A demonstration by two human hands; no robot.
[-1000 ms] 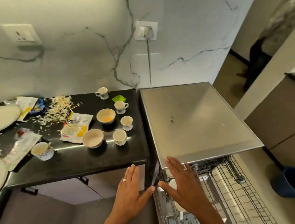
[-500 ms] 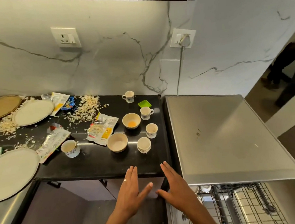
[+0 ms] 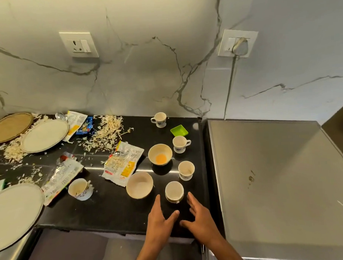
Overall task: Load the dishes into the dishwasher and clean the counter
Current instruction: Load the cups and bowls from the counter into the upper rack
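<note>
Black counter (image 3: 111, 211) holds snack wrappers (image 3: 123, 165) (print unreadable).

We see the near plate (image 3: 15, 213) and the brown tray (image 3: 8, 127) cut off by the left edge, both forearms by the bottom edge, and the steel top (image 3: 283, 184) by the right edge; the wrapper (image 3: 123, 164) print is unreadable.

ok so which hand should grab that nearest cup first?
Either, marginally the right hand: the cup sits between both open hands, but the steel dishwasher top is on the right, so less crossing over. The left hand is equally close.
</note>
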